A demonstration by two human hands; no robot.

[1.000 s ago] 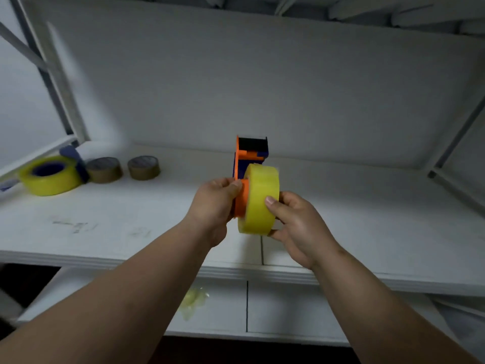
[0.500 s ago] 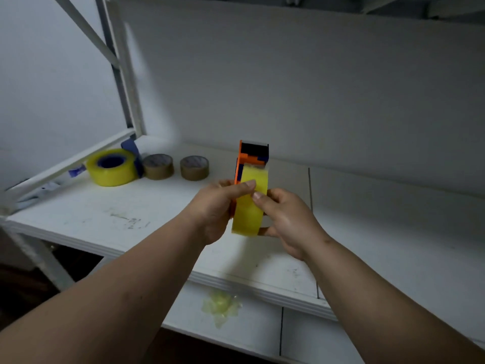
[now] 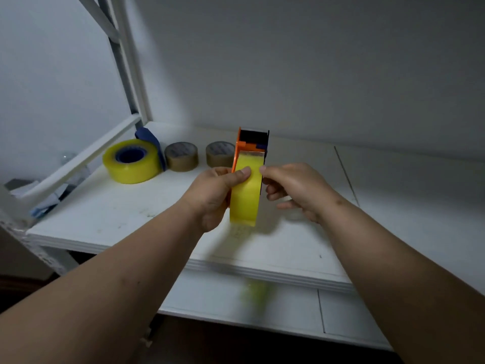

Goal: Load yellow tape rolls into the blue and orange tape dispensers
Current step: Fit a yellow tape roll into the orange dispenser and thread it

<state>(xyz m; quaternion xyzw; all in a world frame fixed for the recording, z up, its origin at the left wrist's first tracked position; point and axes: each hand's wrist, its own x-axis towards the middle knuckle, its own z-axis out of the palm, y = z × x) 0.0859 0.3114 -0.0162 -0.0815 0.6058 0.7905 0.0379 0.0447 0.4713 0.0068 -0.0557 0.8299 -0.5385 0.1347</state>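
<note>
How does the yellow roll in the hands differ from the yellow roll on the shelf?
The held roll stands on edge, on the orange dispenser; the shelf roll lies flat, on a blue one. The left hand grips the held roll, with the right hand at its edge; nothing touches the shelf roll. Both are glossy yellow.

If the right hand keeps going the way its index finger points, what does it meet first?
The right hand points left; its index fingertip already seems to touch the yellow tape roll on the orange dispenser. Depth is unclear.
</note>
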